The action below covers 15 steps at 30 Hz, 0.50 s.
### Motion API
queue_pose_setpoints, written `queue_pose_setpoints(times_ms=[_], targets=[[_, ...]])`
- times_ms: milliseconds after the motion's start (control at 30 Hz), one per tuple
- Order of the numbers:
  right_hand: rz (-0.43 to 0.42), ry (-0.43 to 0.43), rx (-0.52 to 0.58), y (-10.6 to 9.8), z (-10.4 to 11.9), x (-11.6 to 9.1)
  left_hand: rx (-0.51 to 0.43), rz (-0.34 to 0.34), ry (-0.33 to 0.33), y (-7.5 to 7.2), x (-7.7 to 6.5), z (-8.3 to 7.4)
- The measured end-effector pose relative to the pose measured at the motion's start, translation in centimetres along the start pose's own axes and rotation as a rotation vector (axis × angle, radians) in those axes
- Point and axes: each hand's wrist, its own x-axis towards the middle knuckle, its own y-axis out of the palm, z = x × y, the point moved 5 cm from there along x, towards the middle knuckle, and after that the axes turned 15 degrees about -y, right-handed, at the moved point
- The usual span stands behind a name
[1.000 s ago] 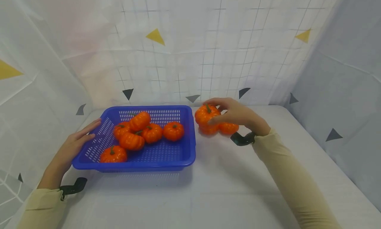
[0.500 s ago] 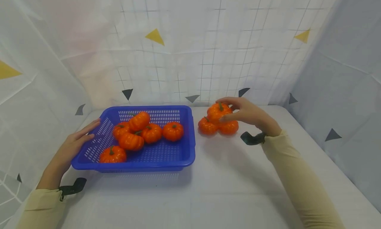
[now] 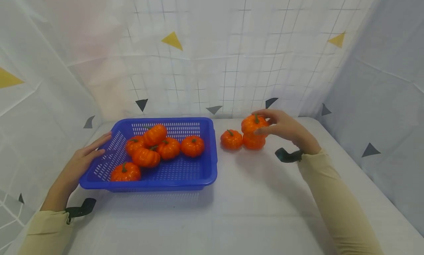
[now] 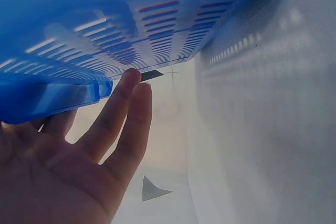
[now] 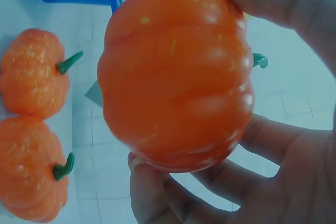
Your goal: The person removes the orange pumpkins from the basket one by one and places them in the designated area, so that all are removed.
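My right hand (image 3: 289,128) holds a small orange pumpkin (image 3: 253,124) with a green stem, thumb on one side and fingers on the other. That pumpkin (image 5: 176,77) fills the middle of the right wrist view. It is above a second pumpkin (image 3: 254,141); whether they touch I cannot tell. A third pumpkin (image 3: 231,140) sits just left of that one on the table. At the left, my left hand (image 3: 77,165) rests on the side rim of a blue plastic basket (image 3: 149,183). Straight fingers (image 4: 134,124) lie along the basket's outer wall in the left wrist view.
Several pumpkins (image 3: 169,148) lie inside the basket, one of them on top of others. The white table (image 3: 232,211) runs back to a white sheet wall (image 3: 212,63) with grid lines and triangles. Grey-white sheets stand at both sides.
My right hand has moved right with its pumpkin, from above the left table pumpkin to above the right one. The left hand and the basket stay in place.
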Motion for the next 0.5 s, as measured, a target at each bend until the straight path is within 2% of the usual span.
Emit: queue_pose_setpoints(times_ms=[500], targets=[[-0.050,0.053,-0.005,-1.6,-2.2,-1.8,0.011,-0.012,0.001,0.0,0.3,0.2]])
